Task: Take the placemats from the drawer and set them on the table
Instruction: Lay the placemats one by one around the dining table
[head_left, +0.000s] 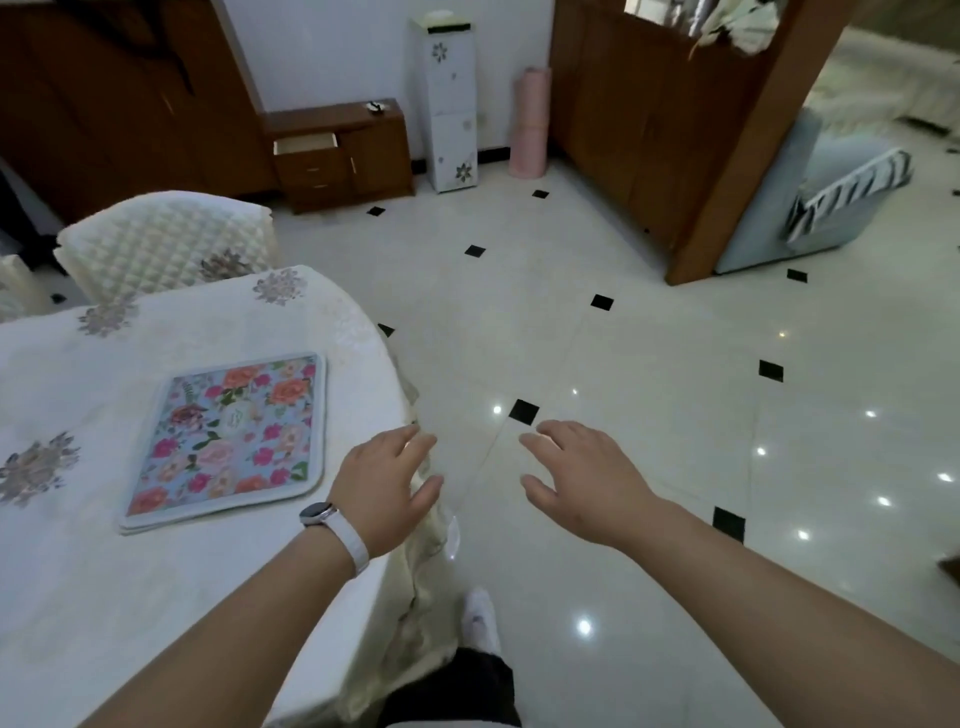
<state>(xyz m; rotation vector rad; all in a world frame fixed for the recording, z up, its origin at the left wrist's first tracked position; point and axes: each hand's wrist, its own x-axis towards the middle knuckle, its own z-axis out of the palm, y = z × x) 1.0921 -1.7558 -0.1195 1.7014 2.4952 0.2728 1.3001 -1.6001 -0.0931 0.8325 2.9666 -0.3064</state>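
Lying stacked on tabletop (104, 597), floral placemats (228, 441) just beside left grip (387, 486), not touching, right grip (576, 478) over tiled floor (649, 364), both grips fingers spread, holding nothing

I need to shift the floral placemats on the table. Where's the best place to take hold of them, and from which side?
Take the placemats at their near right corner, coming from the right edge of the table. They lie flat as a thin stack, so slide fingers under that corner, thumb on top, and grip all layers together.
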